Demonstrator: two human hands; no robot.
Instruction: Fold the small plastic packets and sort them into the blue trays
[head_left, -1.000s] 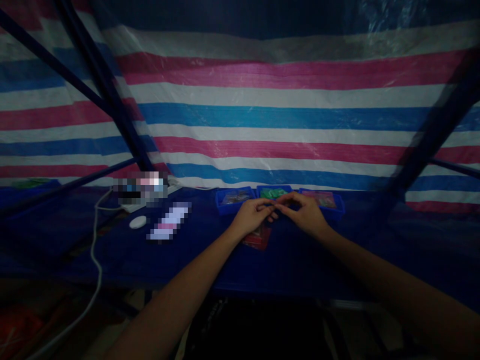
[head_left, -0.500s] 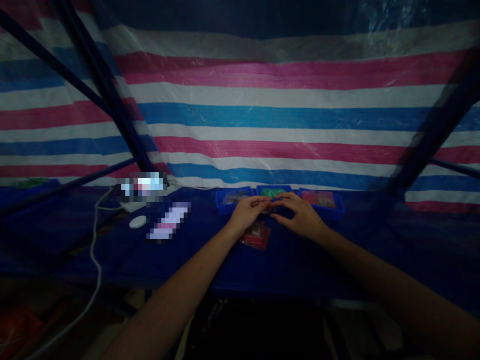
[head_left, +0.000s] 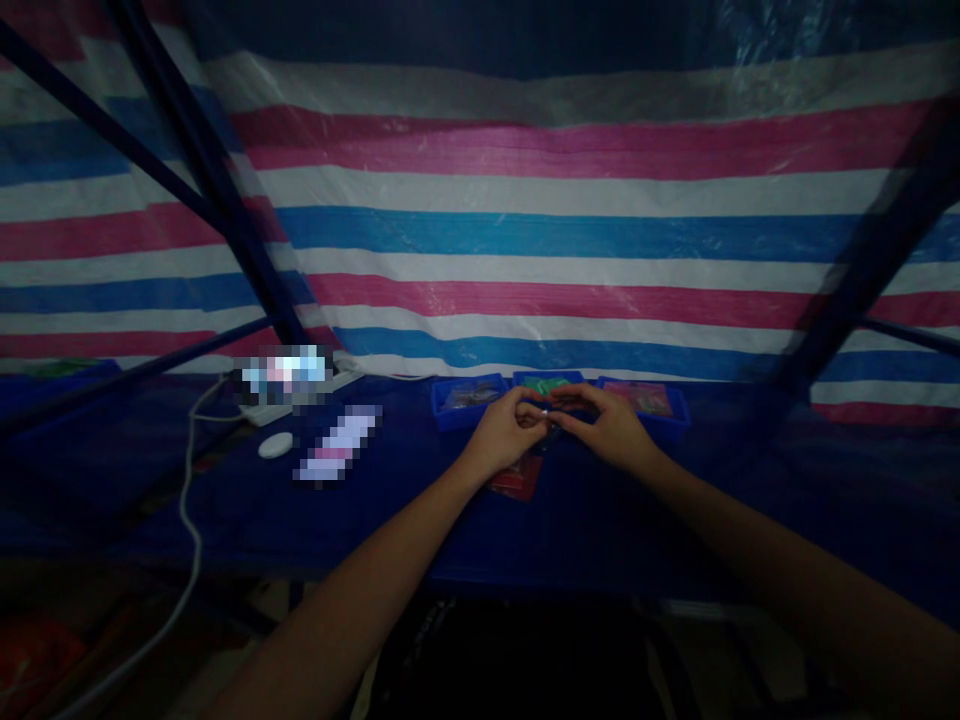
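Note:
My left hand and my right hand meet fingertip to fingertip over the dark blue table. Both are closed in a pinch on one small pale piece between them; the light is too dim to name it. Under my left hand lies a red packet, partly covered by the wrist. Just behind the hands stand three blue trays in a row: the left tray, the middle tray with green contents, and the right tray with reddish contents.
A striped pink, blue and white tarp hangs behind the table. Dark metal poles slant across the left. A white cable runs down from a power strip at the left, beside a white oval object.
My hands, spread flatter and reaching toward the trays half a second ago, have drawn back together and curled into a pinch above the red packet.

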